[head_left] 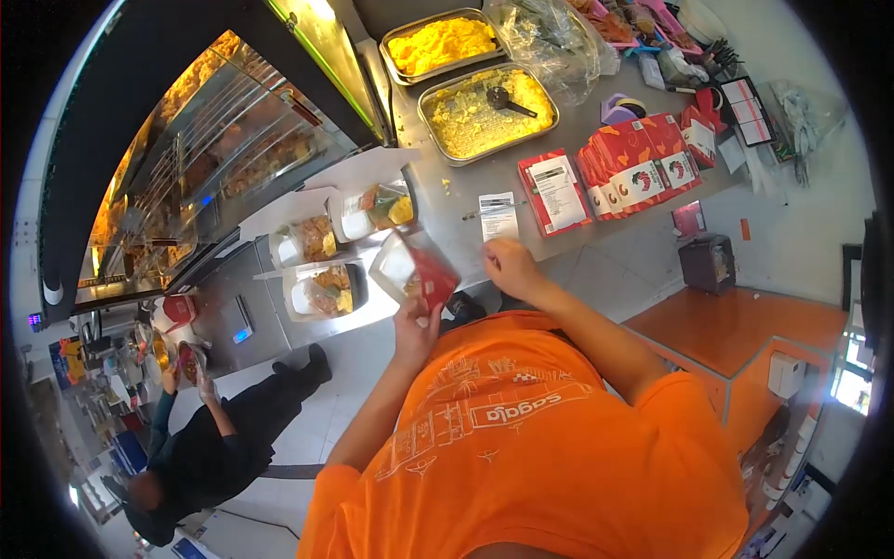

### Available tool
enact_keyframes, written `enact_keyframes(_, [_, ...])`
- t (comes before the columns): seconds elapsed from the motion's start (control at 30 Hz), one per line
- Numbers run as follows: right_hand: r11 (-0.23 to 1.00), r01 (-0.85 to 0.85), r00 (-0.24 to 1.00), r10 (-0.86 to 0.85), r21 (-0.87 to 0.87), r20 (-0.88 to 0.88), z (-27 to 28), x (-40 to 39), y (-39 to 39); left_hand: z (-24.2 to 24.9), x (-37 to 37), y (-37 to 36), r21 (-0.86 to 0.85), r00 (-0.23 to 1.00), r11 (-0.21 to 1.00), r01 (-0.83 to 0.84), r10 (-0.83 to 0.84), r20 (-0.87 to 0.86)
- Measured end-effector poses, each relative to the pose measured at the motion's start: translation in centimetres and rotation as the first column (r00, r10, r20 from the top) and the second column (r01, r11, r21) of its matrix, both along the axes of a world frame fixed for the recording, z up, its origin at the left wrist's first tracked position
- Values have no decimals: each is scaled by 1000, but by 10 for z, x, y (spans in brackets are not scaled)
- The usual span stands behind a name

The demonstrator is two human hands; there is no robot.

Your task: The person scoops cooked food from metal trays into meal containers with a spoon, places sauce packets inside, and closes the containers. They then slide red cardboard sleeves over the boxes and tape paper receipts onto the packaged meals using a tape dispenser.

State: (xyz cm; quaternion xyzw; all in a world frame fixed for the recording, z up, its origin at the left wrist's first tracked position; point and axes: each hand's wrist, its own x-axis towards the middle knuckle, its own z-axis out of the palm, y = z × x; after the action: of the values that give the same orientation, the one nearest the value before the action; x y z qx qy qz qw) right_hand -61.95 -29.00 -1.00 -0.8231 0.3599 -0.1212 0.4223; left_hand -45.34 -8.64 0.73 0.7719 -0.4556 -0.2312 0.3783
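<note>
My left hand [416,326] grips the near edge of a red and white food box [421,272] at the counter's front edge. The box stands partly open and tilted. My right hand [510,267] is closed near the lower end of a printed paper slip [498,219]; whether its fingers hold anything is too small to tell. Three open boxes with food, one at the back [377,210], one at the left [305,240] and one in front [321,291], sit left of the held box. A red box with a receipt [556,193] lies right of the slip.
Two metal trays, one full of yellow food [440,47] and one with a black scoop [489,112], stand at the back. Stacked red boxes [638,166] are at the right. A glass display case [223,140] stands left. A co-worker [219,429] is at the lower left.
</note>
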Motion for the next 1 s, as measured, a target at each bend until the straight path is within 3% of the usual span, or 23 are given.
enact_keyframes(0.07, [989, -71, 997, 70, 126, 17, 13, 7, 15, 9, 0, 13, -96, 998, 993, 63, -61, 27])
enact_keyframes(0.13, [998, -68, 956, 61, 14, 288, 23, 19, 26, 19, 5, 25, -190, 992, 974, 123, -113, 62])
enact_keyframes(0.17, [979, -155, 945, 185, -129, 268, 15, 22, 26, 24, 11, 30, -187, 974, 964, 190, -161, 162])
enact_keyframes(0.2, [978, -163, 944, 193, -128, 269, 14, 23, 30, 27, 18, 39, -176, 944, 951, 253, -203, 259])
enact_keyframes(0.27, [950, -244, 927, 288, -195, 239, 22, 28, 39, 0, 23, 63, -111, 942, 974, 197, -156, 298])
enact_keyframes(0.3, [964, -246, 904, 264, -97, 336, 27, 32, 43, -12, 18, 69, -103, 941, 977, -189, 210, 265])
enact_keyframes(0.33, [959, -267, 896, 284, -96, 343, 28, 36, 46, -16, 12, 73, -85, 799, 831, -550, 553, 238])
enact_keyframes(0.37, [965, -241, 915, 262, -106, 307, 27, 40, 51, -6, 9, 67, 34, 735, 735, -677, 677, -15])
enact_keyframes(0.4, [969, -218, 931, 243, -119, 273, 27, 46, 55, -2, 6, 60, 30, 714, 714, -699, 700, -4])
enact_keyframes(0.47, [971, -166, 921, 216, -173, 325, 23, 58, 59, 1, 1, 49, -297, 816, 801, -519, 568, 106])
enact_keyframes(0.5, [971, -232, 905, 239, -61, 353, 16, 61, 57, 1, 0, 47, -300, 802, 789, -537, 587, 109])
enact_keyframes(0.53, [953, -297, 889, 256, 52, 379, 7, 61, 55, 1, -1, 47, -259, 859, 821, -509, 504, -91])
enact_keyframes(0.57, [943, -331, 878, 303, 12, 371, -1, 58, 52, 0, -1, 49, -233, 869, 852, -469, 400, -291])
enact_keyframes(0.6, [938, -345, 872, 317, 10, 373, -8, 52, 47, 0, 2, 55, -235, 864, 844, -481, 412, -289])
enact_keyframes(0.67, [887, -440, 849, 461, -138, 260, 4, 45, 41, 0, 10, 70, -211, 969, 958, -196, 223, 110])
enact_keyframes(0.7, [811, -414, 796, 543, -414, 266, 14, 44, 38, 3, 12, 76, -204, 946, 968, -147, 198, 257])
enact_keyframes(0.73, [808, -419, 793, 548, -414, 266, 15, 41, 39, 2, 9, 79, -205, 945, 967, -153, 204, 256])
enact_keyframes(0.8, [925, -287, 897, 351, -247, 270, 15, 33, 43, -2, 1, 82, -154, 787, 772, -617, 603, -131])
enact_keyframes(0.83, [926, -285, 899, 348, -248, 267, 16, 37, 43, -12, 5, 82, -125, 716, 719, -684, 628, -305])
enact_keyframes(0.87, [972, -218, 936, 232, -82, 265, 17, 46, 43, -7, 10, 75, -124, 719, 723, -679, 622, -309])
enact_keyframes(0.9, [987, -136, 964, 112, 86, 243, 19, 54, 43, -2, 15, 67, -73, 615, 674, -735, 618, -489])
enact_keyframes(0.93, [989, -122, 966, 100, 80, 239, 13, 63, 39, 2, 20, 60, -10, 486, 631, -776, 587, -648])
enact_keyframes(1.0, [865, -181, 973, 90, 468, 210, -11, 77, 28, -10, 35, 54, 38, 463, 677, -735, 542, -701])
